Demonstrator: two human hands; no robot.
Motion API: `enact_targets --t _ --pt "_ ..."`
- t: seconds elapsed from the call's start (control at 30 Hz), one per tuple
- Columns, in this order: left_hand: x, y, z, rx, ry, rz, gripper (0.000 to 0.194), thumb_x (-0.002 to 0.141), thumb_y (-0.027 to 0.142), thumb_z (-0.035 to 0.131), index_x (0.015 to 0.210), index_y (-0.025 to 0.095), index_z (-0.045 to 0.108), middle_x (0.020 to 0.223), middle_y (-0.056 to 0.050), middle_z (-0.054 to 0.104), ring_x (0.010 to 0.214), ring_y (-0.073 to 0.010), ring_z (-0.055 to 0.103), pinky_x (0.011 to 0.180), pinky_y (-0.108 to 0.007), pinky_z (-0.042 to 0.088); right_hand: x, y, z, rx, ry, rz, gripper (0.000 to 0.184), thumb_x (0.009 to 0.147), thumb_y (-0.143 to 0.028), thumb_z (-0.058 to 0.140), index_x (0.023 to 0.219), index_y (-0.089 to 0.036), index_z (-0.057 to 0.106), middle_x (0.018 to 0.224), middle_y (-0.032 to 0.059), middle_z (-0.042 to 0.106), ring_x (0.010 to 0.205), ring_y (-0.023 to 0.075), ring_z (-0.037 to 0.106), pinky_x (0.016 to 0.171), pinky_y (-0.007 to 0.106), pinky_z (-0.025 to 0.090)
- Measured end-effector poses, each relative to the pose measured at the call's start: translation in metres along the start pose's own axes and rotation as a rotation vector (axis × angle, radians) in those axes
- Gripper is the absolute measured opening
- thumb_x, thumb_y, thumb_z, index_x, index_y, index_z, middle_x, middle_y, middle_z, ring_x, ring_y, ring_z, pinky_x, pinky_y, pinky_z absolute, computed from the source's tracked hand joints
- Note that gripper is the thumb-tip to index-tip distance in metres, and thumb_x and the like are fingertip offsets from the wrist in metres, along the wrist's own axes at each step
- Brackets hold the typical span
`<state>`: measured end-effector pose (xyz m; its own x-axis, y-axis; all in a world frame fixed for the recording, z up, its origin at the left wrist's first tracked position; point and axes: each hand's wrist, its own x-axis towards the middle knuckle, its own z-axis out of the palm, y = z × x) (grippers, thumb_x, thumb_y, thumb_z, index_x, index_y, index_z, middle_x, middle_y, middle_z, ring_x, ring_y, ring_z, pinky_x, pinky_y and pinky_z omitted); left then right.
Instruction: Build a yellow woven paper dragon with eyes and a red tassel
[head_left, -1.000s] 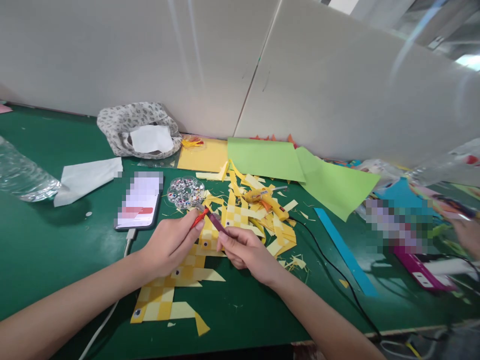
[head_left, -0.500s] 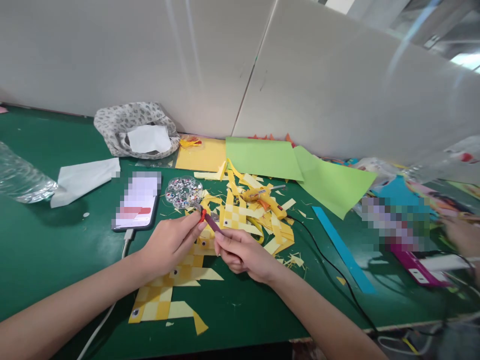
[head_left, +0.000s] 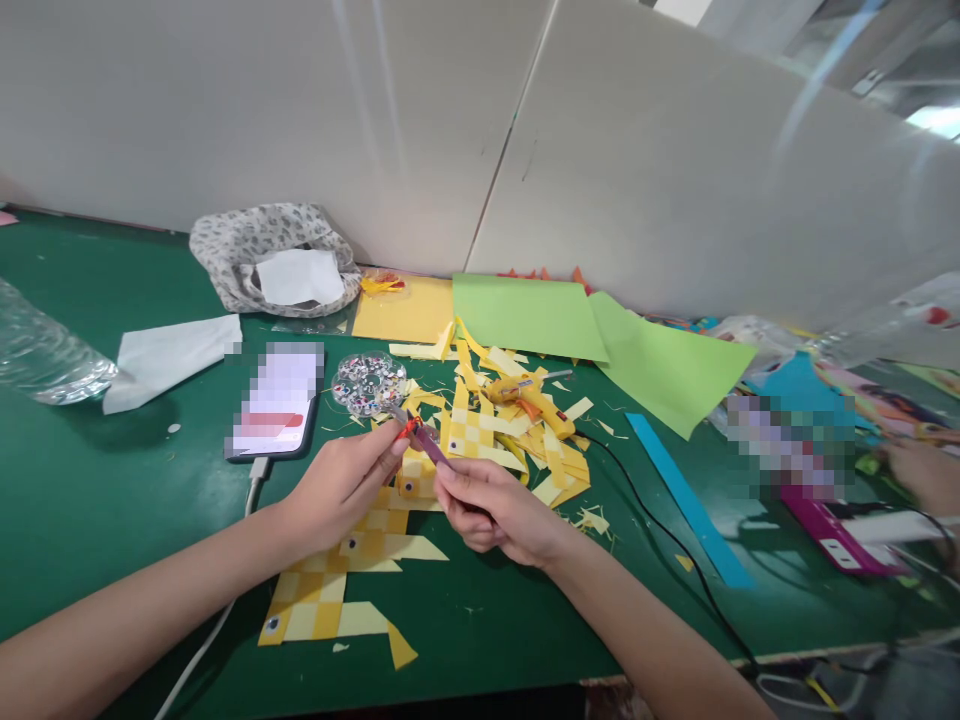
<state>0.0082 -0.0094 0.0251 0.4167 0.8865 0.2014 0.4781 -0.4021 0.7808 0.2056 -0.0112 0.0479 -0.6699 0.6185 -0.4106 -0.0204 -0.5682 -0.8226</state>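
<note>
My left hand (head_left: 341, 485) is closed in a pinch on a small red paper piece (head_left: 407, 428). My right hand (head_left: 487, 510) grips purple-handled scissors (head_left: 429, 447), whose metal tip points up-left and meets the red piece. Both hands hover over yellow checkered woven paper fish (head_left: 322, 600) with stuck-on eyes, lying on the green table (head_left: 112, 500). Just beyond the hands is a round clear dish of googly eyes (head_left: 369, 382). A pile of yellow paper strips (head_left: 487, 430) lies to its right.
A yellow glue gun (head_left: 529, 395) with a black cord lies on the strips. A phone (head_left: 276, 400) on a white cable sits left of the dish. Green sheets (head_left: 532, 315), a blue strip (head_left: 690, 500), a patterned bag (head_left: 274, 255), a plastic bottle (head_left: 45, 355) and another person's hand (head_left: 922, 470) surround them.
The red piece between my left fingers has turned and now shows shorter at the scissor tip. Both hands stay almost where they were.
</note>
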Motion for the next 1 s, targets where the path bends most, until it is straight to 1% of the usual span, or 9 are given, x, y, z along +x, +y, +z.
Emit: enact_targets --t 0.27,0.47,0.63,0.73,0.8,0.9,1.0 --pt "0.0008 0.0025 -0.0018 -0.009 0.004 -0.045 0.029 0.096 0.036 0.027 0.072 0.021 0.035 0.059 0.005 0.039 0.050 -0.0106 0.037 0.050 -0.023 0.028 0.0007 0.0006 -0.0020 -0.077 0.043 -0.016 0.032 0.084 -0.046 0.054 0.071 -0.018 0.047 0.040 -0.0127 0.031 0.032 0.0011 0.017 0.032 0.016 0.012" --pt "0.0028 0.0045 -0.0042 -0.086 0.053 -0.014 0.039 0.096 0.038 0.024 0.062 0.020 0.030 0.058 0.004 0.034 0.053 -0.0109 0.033 0.051 -0.025 0.025 0.0012 0.0020 -0.0029 -0.169 0.091 -0.024 0.032 0.085 -0.047 0.052 0.073 -0.018 0.048 0.041 -0.0121 0.030 0.033 0.0014 0.018 0.034 0.017 0.012" --pt "0.0052 0.0055 -0.0058 -0.118 0.047 -0.087 0.040 0.094 0.042 0.032 0.062 0.019 0.033 0.059 0.004 0.035 0.055 -0.0108 0.034 0.053 -0.024 0.027 -0.0001 0.0025 -0.0034 -0.291 0.171 -0.029 0.034 0.086 -0.050 0.050 0.074 -0.018 0.050 0.044 -0.0111 0.031 0.037 0.0021 0.022 0.036 0.017 0.016" --pt "0.0058 0.0062 -0.0050 -0.107 0.014 -0.112 0.039 0.092 0.046 0.037 0.063 0.019 0.038 0.059 0.004 0.038 0.055 -0.0105 0.036 0.052 -0.023 0.028 0.0004 0.0027 -0.0026 -0.314 0.201 -0.034 0.035 0.085 -0.051 0.050 0.074 -0.018 0.050 0.044 -0.0110 0.031 0.037 0.0022 0.022 0.037 0.017 0.016" --pt "0.0061 0.0056 -0.0031 -0.068 -0.021 -0.123 0.038 0.088 0.049 0.044 0.066 0.018 0.044 0.058 0.005 0.041 0.053 -0.0100 0.036 0.050 -0.022 0.027 0.0013 0.0029 -0.0021 -0.276 0.213 -0.051 0.033 0.084 -0.050 0.051 0.077 -0.018 0.050 0.043 -0.0114 0.032 0.036 0.0024 0.021 0.036 0.018 0.015" --pt "0.0066 0.0029 0.0004 0.048 -0.057 -0.109 0.035 0.080 0.054 0.055 0.079 0.019 0.056 0.055 0.006 0.043 0.049 -0.0095 0.037 0.046 -0.021 0.025 0.0028 0.0034 -0.0017 -0.202 0.221 -0.090 0.031 0.083 -0.049 0.053 0.083 -0.018 0.050 0.043 -0.0122 0.032 0.036 0.0024 0.019 0.035 0.018 0.013" --pt "0.0069 0.0006 0.0023 0.160 -0.072 -0.047 0.038 0.077 0.055 0.057 0.093 0.020 0.063 0.057 0.004 0.045 0.049 -0.0101 0.041 0.046 -0.021 0.026 0.0038 0.0047 -0.0023 -0.183 0.224 -0.127 0.031 0.084 -0.049 0.052 0.079 -0.018 0.050 0.043 -0.0119 0.031 0.036 0.0024 0.019 0.036 0.018 0.014"
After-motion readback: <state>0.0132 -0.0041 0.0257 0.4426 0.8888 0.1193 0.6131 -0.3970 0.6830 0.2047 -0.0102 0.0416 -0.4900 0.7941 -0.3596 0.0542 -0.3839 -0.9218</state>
